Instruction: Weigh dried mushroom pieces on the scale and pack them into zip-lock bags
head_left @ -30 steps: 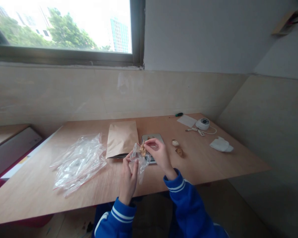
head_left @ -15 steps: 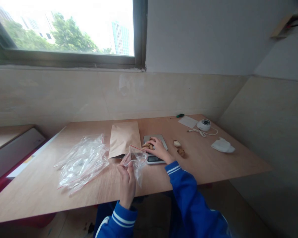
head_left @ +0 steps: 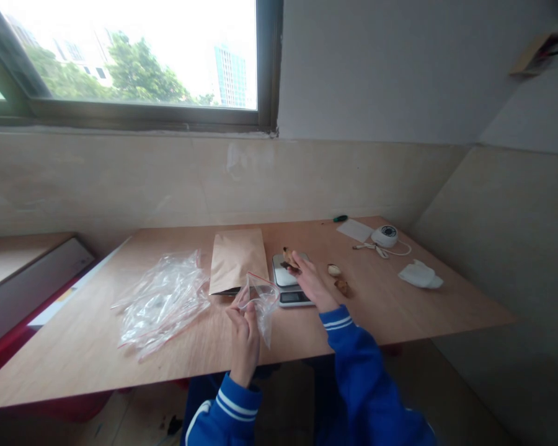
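Note:
My left hand (head_left: pixel 244 331) is closed on the rim of a clear zip-lock bag (head_left: pixel 263 305) with a red seal line, which hangs over the front of the table. Just above the kitchen scale (head_left: pixel 284 276), my right hand (head_left: pixel 310 280) has its fingers closed around brown dried pieces (head_left: pixel 289 256); their exact kind is not clear. The scale's dark display (head_left: pixel 292 297) faces me. Behind the zip-lock bag lies a brown paper pouch (head_left: pixel 238 260), its dark opening toward me.
A heap of clear zip-lock bags (head_left: pixel 165 303) covers the left of the table. Right of the scale sit a pale piece (head_left: pixel 333 270) and a brown piece (head_left: pixel 341 287). Farther right are a white camera (head_left: pixel 384 235) with cable, white crumpled tissue (head_left: pixel 420 274) and a green-handled screwdriver (head_left: pixel 340 218).
My right hand has gathered up the brown pieces from the scale plate and lifted them slightly, turning a little. My left hand still holds the zip-lock bag. The view has shifted slightly.

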Tool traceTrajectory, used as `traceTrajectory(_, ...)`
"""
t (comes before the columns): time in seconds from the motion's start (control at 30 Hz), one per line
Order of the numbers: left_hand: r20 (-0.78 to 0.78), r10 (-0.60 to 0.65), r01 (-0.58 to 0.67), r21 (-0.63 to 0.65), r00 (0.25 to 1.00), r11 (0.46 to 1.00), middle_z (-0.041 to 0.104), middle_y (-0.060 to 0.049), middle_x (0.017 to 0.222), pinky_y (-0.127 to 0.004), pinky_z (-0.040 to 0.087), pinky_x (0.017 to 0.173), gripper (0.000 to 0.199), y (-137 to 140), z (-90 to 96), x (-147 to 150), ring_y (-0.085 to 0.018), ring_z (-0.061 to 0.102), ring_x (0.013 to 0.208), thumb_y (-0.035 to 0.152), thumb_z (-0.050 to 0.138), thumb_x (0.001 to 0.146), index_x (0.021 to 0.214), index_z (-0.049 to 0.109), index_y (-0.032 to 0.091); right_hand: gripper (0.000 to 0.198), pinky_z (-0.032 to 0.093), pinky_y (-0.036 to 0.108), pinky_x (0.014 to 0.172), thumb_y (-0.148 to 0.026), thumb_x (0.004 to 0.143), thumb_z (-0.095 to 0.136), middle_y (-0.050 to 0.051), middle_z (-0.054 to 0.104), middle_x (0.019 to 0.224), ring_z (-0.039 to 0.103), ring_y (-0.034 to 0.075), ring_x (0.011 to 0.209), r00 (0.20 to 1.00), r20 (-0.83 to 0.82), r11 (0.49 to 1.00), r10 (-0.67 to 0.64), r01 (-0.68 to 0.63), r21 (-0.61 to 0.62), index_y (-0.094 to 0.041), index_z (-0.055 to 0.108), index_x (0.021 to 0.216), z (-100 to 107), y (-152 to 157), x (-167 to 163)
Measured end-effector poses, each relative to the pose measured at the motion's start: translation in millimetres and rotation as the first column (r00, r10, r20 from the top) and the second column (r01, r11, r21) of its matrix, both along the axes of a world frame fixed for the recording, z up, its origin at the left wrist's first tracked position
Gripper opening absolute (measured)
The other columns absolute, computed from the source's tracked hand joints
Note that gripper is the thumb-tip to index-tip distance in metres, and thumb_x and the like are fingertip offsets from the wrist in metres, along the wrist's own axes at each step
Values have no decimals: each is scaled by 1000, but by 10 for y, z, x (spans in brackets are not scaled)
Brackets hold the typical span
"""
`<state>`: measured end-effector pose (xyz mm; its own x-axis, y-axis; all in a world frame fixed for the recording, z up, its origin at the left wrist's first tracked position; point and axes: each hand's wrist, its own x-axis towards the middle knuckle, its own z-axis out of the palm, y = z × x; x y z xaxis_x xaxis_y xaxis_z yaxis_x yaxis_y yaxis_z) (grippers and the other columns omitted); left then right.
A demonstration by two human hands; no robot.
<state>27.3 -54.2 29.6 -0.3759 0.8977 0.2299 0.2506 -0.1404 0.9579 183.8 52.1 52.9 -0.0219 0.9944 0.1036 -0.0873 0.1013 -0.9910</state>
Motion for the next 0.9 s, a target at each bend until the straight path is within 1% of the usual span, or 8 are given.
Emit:
traceTrajectory(0.07,-2,-29,29,14,1000,999,46,-18,132,-49,34,105,33,0,-19,19,-25,44,126,39,35,92,116,38,17,43,48,31,76,-55,81,50,8,65,100,61,18,89,976,-144,980,165,-179,-90,-18,65,96,155,-117,-76)
traceTrajectory(0.2,3,-69,69,61,998,996,43,-19,135,-51,33,105,27,-9,-72,51,-25,43,126,37,35,93,112,36,18,32,48,28,73,-46,82,57,7,67,99,61,16,84,882,-235,873,408,-452,-182,-17,67,93,408,-348,-197)
traceTrajectory(0.33,-9,-51,51,107,999,993,44,-18,133,-52,37,102,27,-33,-94,59,-25,46,123,38,36,92,109,36,18,26,47,25,71,-39,80,63,6,69,95,60,13,78,844,-318,842,432,-503,-192,-15,69,90,575,-480,-211)
traceTrajectory(0.43,-23,-42,44,105,999,993,43,-17,133,-48,39,102,32,-47,-82,58,-24,46,123,39,36,92,115,35,18,34,48,27,75,-46,81,60,7,68,102,61,14,79,756,-454,777,471,-599,-191,-17,69,97,633,-526,-186)
traceTrajectory(0.5,-31,-30,33,116,999,993,44,-17,132,-47,40,101,32,-51,-63,69,-24,47,122,39,37,92,115,35,18,37,49,28,76,-48,81,59,8,67,103,61,14,77,743,-463,757,483,-621,-205,-17,68,99,622,-543,-188)
traceTrajectory(0.6,-21,-14,17,196,1000,980,43,-18,132,-46,42,98,26,-47,-33,110,-24,49,120,39,36,92,108,37,19,36,49,25,71,-48,80,60,6,68,94,60,13,71,816,-353,800,459,-552,-237,-16,69,94,546,-552,-224)
traceTrajectory(0.73,32,6,-14,257,999,966,39,-18,135,-48,40,100,22,-27,-54,153,-23,46,123,40,35,92,103,36,20,35,46,20,60,-47,78,62,2,67,81,58,11,68,884,-82,858,460,-467,-217,-16,69,89,458,-555,-240)
traceTrajectory(0.9,219,-45,-10,242,975,970,35,-17,139,-49,39,100,31,-22,-129,136,-24,44,125,45,34,92,113,34,22,28,45,20,57,-40,78,62,1,67,79,60,12,67,791,243,828,561,-529,-188,-17,69,91,448,-581,-220)
